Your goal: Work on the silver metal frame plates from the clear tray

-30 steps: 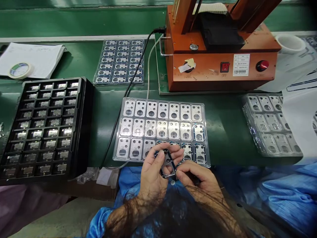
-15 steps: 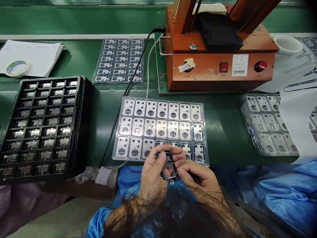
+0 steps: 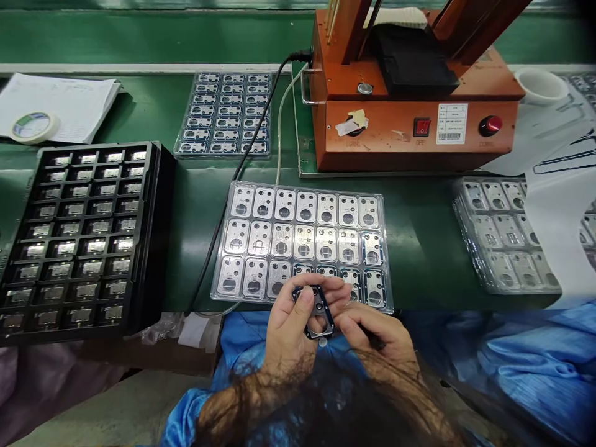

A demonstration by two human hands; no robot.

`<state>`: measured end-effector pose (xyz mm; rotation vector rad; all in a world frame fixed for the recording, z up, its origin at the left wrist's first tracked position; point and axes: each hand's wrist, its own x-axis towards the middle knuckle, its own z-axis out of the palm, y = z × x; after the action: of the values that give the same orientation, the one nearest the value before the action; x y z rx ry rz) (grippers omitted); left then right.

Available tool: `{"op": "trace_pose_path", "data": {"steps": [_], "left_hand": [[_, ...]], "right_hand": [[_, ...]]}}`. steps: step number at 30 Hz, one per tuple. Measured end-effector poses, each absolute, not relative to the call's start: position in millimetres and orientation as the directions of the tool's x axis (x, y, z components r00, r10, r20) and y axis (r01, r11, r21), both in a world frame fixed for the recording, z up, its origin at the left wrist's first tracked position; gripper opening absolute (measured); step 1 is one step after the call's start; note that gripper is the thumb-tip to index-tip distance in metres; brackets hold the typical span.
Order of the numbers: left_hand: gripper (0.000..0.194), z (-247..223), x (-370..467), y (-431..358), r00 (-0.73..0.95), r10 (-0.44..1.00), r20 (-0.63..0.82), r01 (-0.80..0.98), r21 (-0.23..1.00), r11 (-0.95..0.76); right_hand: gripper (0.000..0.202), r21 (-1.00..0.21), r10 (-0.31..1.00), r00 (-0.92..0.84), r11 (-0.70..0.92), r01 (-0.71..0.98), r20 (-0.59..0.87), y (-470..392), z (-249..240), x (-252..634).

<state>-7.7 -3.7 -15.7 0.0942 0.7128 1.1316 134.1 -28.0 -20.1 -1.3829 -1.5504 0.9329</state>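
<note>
Two hands hold one small dark frame above the clear tray.

The left hand pinches a small black rounded metal frame with holes between thumb and fingers; the right hand closes on its lower edge, at 5 o'clock of it. Just beyond, at 12 o'clock, lies a clear plastic blister tray with shiny silver square plates in rows. At 9 o'clock stands a black gridded tray; at 1 o'clock, an orange boxy machine.
</note>
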Motion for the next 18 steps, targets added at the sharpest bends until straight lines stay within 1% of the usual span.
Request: {"op": "trace_pose_path", "data": {"steps": [3,6,9,12,15,18], "left_hand": [[0.017,-12.7,-6.8,-2.2,0.21,0.859,-0.467,-0.802,0.419,0.425],[0.016,-11.9,-7.3,-3.7,0.186,0.861,-0.474,-0.784,0.456,0.421],[0.015,-12.4,-8.0,-6.7,0.184,0.858,-0.48,-0.763,0.48,0.433],[0.015,-11.9,-8.1,-7.1,0.215,0.854,-0.474,-0.768,0.459,0.448],[0.018,-9.0,-7.3,-2.2,0.228,0.843,-0.488,-0.785,0.42,0.455],[0.025,-5.2,-6.0,4.0,0.214,0.828,-0.519,-0.798,0.396,0.454]], "right_hand": [[0.032,-0.921,0.994,-0.033,0.111,0.373,0.106,-29.0,-20.1,132.6],[0.029,-0.924,0.995,-0.019,0.097,0.371,0.097,-28.7,-19.3,129.1],[0.031,-0.943,0.999,-0.001,0.042,0.331,0.044,-27.4,-17.3,128.0],[0.033,-0.959,1.0,-0.01,-0.016,0.283,-0.02,-28.3,-17.3,130.4],[0.033,-0.972,0.999,-0.022,-0.031,0.232,-0.037,-32.3,-22.0,134.0],[0.033,-0.975,0.998,-0.027,-0.042,0.219,-0.049,-37.2,-28.4,136.5]]}}
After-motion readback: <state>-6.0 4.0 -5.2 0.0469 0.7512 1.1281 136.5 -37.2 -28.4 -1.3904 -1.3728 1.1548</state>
